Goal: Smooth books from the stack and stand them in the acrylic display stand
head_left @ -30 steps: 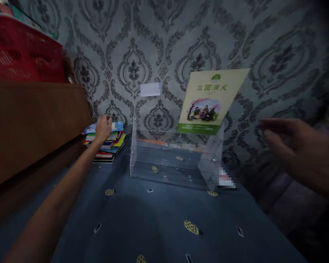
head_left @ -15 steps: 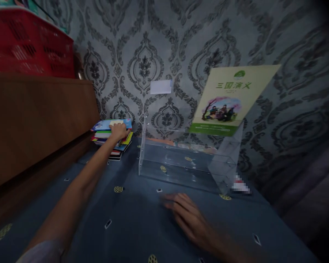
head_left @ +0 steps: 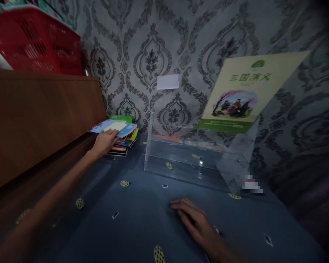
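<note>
The left hand reaches far forward to a stack of books lying at the back of the desk, against the patterned wall and beside a brown wooden panel. Its fingers are closed on the near edge of the top book, a thin blue-and-cream volume that sits tilted and slid partly off the pile, which suggests it is gripped at the edge so that it comes free of the ones beneath. A green cover shows behind it; no title on the stack can be read. The right hand lies flat on the blue cloth of the desk, fingers spread and holding nothing, apparently bracing the body during the long reach. Between the two hands, further back, stands a clear rack with stepped tiers, open at the front; the tiers in view carry nothing but reflections. A green book leans at the rack's right end, upright and tilted against the wall, its cover facing out as on display. Its title reads 三国演义, above a picture of several figures under a tree; smaller print below is illegible. A blank white slip is fixed to the wall. A red basket rests on top of the panel. A blurred label sits at the rack's right foot.
</note>
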`<state>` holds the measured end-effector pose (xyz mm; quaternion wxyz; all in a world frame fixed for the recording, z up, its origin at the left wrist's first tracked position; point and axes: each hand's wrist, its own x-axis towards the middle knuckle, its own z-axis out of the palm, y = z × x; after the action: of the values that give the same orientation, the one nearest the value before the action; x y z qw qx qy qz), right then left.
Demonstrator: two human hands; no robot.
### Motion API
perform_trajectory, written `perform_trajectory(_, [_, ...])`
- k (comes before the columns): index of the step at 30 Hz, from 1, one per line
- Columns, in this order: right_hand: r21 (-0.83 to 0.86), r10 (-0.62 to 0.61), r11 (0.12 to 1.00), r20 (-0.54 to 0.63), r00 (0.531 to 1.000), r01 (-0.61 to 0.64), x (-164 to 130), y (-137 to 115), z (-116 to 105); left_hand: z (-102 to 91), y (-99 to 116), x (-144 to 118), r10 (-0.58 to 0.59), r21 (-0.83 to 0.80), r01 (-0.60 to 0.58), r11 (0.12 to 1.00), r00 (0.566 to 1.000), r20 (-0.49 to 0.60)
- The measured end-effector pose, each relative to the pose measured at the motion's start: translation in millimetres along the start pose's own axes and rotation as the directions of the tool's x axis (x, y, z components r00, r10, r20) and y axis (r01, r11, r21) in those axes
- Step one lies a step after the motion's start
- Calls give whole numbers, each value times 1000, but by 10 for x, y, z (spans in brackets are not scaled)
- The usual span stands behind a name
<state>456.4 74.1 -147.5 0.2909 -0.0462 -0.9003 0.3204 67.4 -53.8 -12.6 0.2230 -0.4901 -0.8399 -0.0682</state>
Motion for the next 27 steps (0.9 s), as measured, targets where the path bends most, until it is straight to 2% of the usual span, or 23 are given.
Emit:
perform_trajectory(4, [36, 22, 999, 4, 1000, -22, 23, -18, 3, 89, -212, -514, 121, -29, -124, 992, 989, -91])
perform_trajectory(7, [41, 45, 998, 11, 999, -45, 19, -32, 2, 184, -260, -976, 208, -25, -212, 977, 972, -111])
perform_trajectory(12, [50, 75, 996, 21, 997, -76, 0, -33, 6, 303, -79, -1876, 330, -40, -331, 943, 943, -35])
perform_trajectory(15, [51, 97, 994, 30, 995, -98, 5, -21, 18, 300, 86, -2270, 420, -93, -415, 905, 907, 36])
perform_trajectory(18, [52, 81, 995, 33, 996, -83, 24, -36, 31, 247, 268, -2461, 480, -141, -468, 872, 875, 65])
perform_trajectory(23, [13, 59, 998, 81, 995, -60, 43, -163, 14, 151, 707, -2596, 597, -311, -576, 756, 802, -35])
perform_trajectory(25, [-10, 70, 998, 94, 993, -70, 34, -210, -6, 80, 901, -2614, 672, -406, -635, 657, 738, -68])
perform_trajectory(27, [-28, 79, 997, 97, 992, -77, 16, -227, -29, -26, 1068, -2572, 759, -490, -694, 527, 644, -97])
